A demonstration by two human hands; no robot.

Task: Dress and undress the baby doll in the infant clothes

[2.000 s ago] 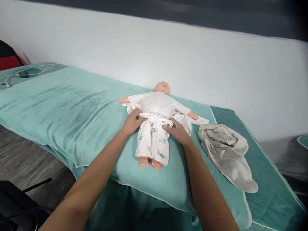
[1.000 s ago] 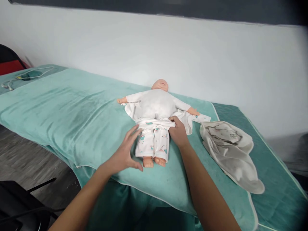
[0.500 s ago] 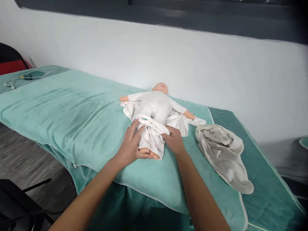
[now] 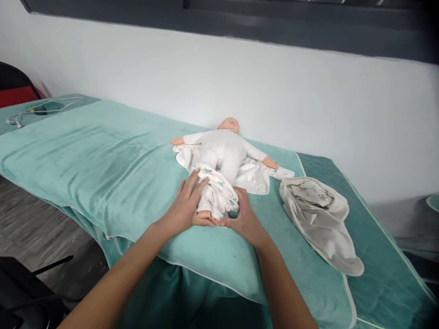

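A baby doll (image 4: 221, 146) lies on its back with arms spread, its white cloth body bare of the printed clothes. White printed baby pants (image 4: 219, 189) are bunched around its lower legs, and the feet show at the hems. My left hand (image 4: 187, 201) curves round the left side of the pants, fingers on the fabric and thumb by the feet. On the other side my right hand (image 4: 245, 219) grips the bunched fabric, its thumb close to a foot and a small gap inside the curve. An opened white printed top (image 4: 254, 176) lies beneath the doll.
A teal blanket (image 4: 113, 151) covers the bed, which stands against a white wall (image 4: 219, 77). To the right lies a crumpled cream cloth (image 4: 318, 219). A coiled cable (image 4: 44, 108) rests at the far left. A black chair (image 4: 24, 292) stands at the lower left.
My right hand has moved down toward the feet, and its thumb now reaches the foot. The pants are more bunched on the right leg. My left hand has barely moved.
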